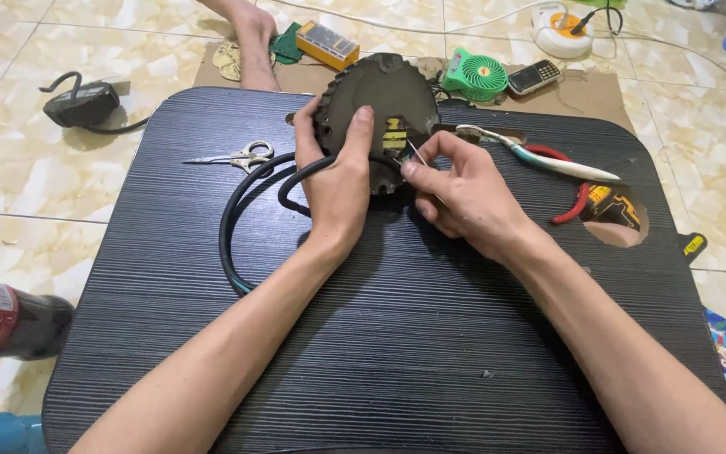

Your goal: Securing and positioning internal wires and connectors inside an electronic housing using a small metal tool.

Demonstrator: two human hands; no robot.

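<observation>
A dark round toothed metal disc (pixel 384 92) with a small yellow part on it lies at the far middle of the black table (pixel 397 336). My left hand (pixel 334 172) grips the disc's near left edge, thumb on top, over a thick black cable (pixel 241 202) that loops left across the table. My right hand (pixel 455 189) pinches a thin metal pick (pixel 418 153) whose tip touches the disc beside the yellow part.
Scissors (pixel 241 156) lie left of the disc; a white toothbrush (pixel 539 158) and red-handled pliers (pixel 569 197) lie to the right. Beyond the table are a foot (pixel 254 46), a yellow box (pixel 327 44), a green fan (pixel 474 76), a handset (pixel 533 76). A black adapter (pixel 81 105) lies on the floor.
</observation>
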